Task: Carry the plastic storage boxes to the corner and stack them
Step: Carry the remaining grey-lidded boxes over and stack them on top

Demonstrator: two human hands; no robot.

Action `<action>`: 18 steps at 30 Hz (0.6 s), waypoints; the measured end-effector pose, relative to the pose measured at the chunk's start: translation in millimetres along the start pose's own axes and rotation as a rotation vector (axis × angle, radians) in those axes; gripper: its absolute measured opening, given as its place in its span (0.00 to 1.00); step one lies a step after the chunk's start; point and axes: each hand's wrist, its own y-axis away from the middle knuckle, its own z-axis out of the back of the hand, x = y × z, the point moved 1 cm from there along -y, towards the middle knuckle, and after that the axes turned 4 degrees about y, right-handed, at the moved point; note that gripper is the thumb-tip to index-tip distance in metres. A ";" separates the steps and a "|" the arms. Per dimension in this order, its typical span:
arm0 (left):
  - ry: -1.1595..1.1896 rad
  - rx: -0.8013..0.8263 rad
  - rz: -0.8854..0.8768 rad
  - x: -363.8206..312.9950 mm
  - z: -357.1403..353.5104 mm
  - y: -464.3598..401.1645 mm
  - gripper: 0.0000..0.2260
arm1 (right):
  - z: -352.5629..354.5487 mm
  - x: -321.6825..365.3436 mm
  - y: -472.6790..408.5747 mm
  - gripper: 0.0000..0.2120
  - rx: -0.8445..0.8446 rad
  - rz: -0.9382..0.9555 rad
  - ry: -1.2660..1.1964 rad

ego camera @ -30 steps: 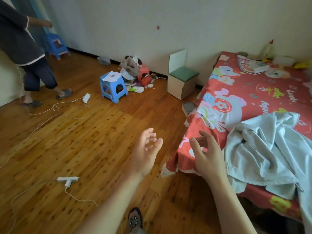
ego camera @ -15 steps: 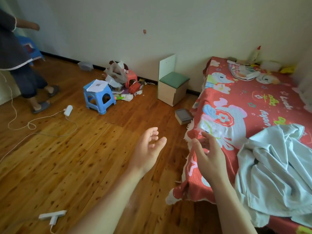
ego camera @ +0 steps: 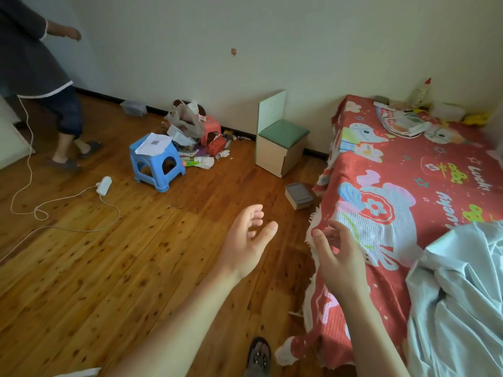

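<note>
Left hand (ego camera: 246,240) and right hand (ego camera: 337,254): both empty, fingers relaxed, held apart, palms facing. Since a second ago the view has advanced past the bed (ego camera: 408,186); small lidded box (ego camera: 298,195) on the floor beside it is now nearer. Clear storage box (ego camera: 134,108) lies against the far wall. Judged: approach underway, nothing carried yet.

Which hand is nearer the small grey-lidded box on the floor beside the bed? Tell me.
Right. The right hand hangs by the bed's edge, just short of the box; the left hand is over the open floor, further to the left of it.
</note>
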 end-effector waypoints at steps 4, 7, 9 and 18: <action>-0.031 0.007 -0.001 6.2 -7.4 -44.4 0.28 | -19.5 -4.1 -40.1 0.23 0.019 -0.012 -0.007; -0.034 0.012 -0.004 7.7 -16.5 -83.5 0.27 | -28.7 -6.7 -77.1 0.23 0.015 -0.018 -0.003; -0.047 0.011 -0.007 6.9 -21.3 -109.9 0.26 | -31.3 -6.7 -101.9 0.23 -0.007 -0.026 -0.010; -0.066 -0.014 -0.029 6.9 -49.2 -218.2 0.23 | -34.1 -15.3 -207.9 0.22 -0.012 -0.045 -0.047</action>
